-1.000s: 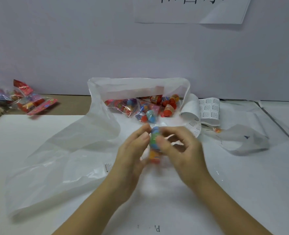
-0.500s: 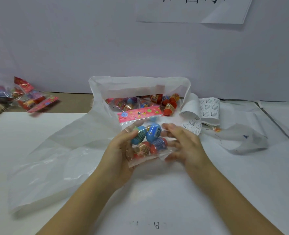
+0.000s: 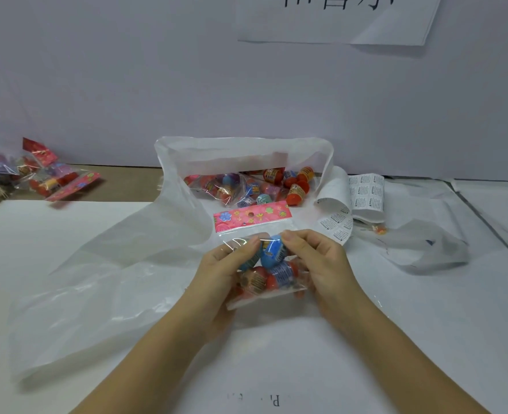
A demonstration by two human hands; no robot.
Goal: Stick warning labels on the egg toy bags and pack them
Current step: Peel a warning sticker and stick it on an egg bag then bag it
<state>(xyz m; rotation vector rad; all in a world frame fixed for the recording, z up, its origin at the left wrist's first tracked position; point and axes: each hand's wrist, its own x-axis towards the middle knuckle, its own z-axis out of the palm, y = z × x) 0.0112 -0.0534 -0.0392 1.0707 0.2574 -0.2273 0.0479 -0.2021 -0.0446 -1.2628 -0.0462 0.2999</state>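
Observation:
I hold a clear egg toy bag (image 3: 272,261) with a pink flowered header, upright above the white table. It holds blue and red eggs. My left hand (image 3: 223,270) grips its left side and my right hand (image 3: 318,264) grips its right side, fingertips curled over the top eggs. Behind it a large white plastic bag (image 3: 241,150) stands open with several egg toy bags (image 3: 246,186) inside. A strip of warning labels (image 3: 363,194) curls on the table to the right.
More egg toy bags (image 3: 43,177) lie at the far left on a brown surface. A crumpled backing sheet (image 3: 426,249) lies at the right. The big bag's loose plastic (image 3: 82,288) spreads across the left of the table. A white wall stands behind.
One second ago both hands pinched the bunched bag near the table. They have since lifted and turned it upright, so the pink header and the eggs now face me.

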